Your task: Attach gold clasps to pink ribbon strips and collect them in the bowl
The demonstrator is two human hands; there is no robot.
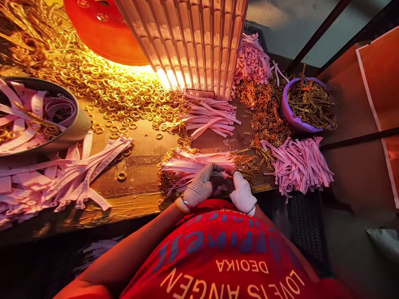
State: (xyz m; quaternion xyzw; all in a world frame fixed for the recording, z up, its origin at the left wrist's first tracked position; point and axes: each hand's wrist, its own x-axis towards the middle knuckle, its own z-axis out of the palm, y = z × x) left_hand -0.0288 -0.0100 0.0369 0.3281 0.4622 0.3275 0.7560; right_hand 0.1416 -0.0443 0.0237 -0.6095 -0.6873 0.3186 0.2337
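Note:
My left hand (203,185), in a dotted white work glove, is closed at the table's near edge, fingers curled toward my right hand. My right hand (242,193), in a plain white glove, is closed too, pinching something small between the two hands that I cannot make out. Both hands rest on a bundle of pink straps (193,164) with gold rings at the ends. Small gold clasps (246,160) lie just beyond the right hand.
A heap of gold rings (118,93) covers the back of the wooden table (140,145). More pink straps (301,164) hang at the right edge. A purple bowl (289,114) holds gold clasps. A metal bowl (73,124) of straps stands at left. A ribbed lamp (199,41) glows above.

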